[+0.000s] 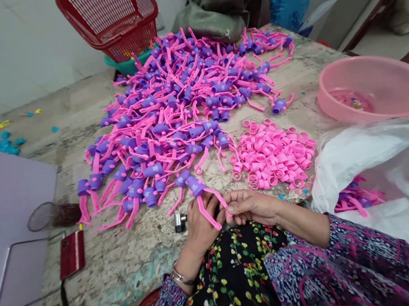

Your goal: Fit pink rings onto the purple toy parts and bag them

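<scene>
Purple patterned long sleeves, black floral top with yellow-green leaf sprigs, silver bangle

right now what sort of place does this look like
Probably a small hand-assembly workshop: there's a big heap of pink and purple plastic parts, a pile of pink rings, and a worn table with a red basket behind it.

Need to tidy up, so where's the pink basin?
In the head view, the pink basin sits far right, just beyond the white plastic and right of the pink rings.
</scene>
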`<act>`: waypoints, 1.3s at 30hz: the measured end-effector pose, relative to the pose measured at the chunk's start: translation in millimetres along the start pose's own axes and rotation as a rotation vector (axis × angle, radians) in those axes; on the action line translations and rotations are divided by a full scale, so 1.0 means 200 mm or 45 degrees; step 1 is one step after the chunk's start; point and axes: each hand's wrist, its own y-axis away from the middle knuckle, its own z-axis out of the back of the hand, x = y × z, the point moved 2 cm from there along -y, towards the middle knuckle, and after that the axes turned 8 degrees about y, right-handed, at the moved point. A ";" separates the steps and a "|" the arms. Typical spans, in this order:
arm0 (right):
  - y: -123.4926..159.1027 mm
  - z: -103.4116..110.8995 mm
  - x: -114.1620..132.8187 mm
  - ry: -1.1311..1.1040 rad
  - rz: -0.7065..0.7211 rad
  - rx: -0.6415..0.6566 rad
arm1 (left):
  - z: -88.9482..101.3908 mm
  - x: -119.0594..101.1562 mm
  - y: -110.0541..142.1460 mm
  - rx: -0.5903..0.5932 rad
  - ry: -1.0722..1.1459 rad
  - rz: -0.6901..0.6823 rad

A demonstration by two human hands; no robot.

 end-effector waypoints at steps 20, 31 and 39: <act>-0.05 -0.01 -0.02 0.281 -0.148 -0.122 | -0.01 0.01 0.01 0.013 0.006 0.006; -0.06 0.00 -0.03 0.294 -0.155 -0.106 | 0.00 0.00 0.00 0.030 0.000 0.041; -0.06 0.01 -0.04 0.280 -0.147 -0.094 | 0.01 -0.01 0.00 0.052 0.001 0.036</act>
